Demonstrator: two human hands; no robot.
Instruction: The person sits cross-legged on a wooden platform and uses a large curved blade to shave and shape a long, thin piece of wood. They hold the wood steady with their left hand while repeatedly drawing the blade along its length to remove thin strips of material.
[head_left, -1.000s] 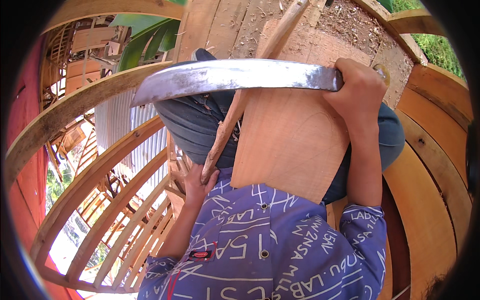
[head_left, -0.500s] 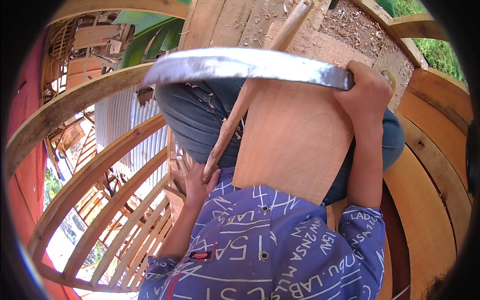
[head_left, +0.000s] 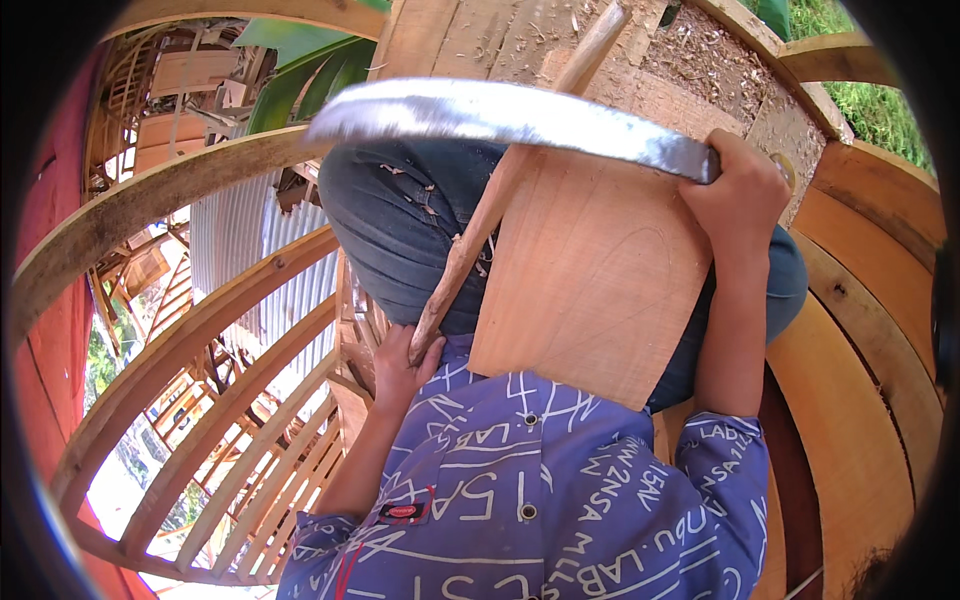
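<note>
My right hand [head_left: 742,185] is closed round the handle of a machete [head_left: 500,112]. Its long, shiny, curved blade reaches left across the wooden stick [head_left: 492,205], and the handle is mostly hidden in my fist. The stick slants from near my belly up to the far planks. At its near end, my left hand [head_left: 400,362] wraps round it. Beneath the blade and beside the stick, a smooth wooden board [head_left: 595,275] lies across my lap. Whether the blade touches the stick I cannot tell.
Wood shavings [head_left: 700,62] lie scattered over the far planks [head_left: 460,40]. A slatted wooden railing [head_left: 190,350] curves along my left, with corrugated metal sheet [head_left: 265,250] beyond it. Wooden boards [head_left: 850,370] stand at my right. Large green leaves [head_left: 310,80] hang at the far left.
The machete blade has risen slightly away from me and tilted, its tip now higher. My right hand has shifted a little to the right; my left hand keeps its hold on the stick.
</note>
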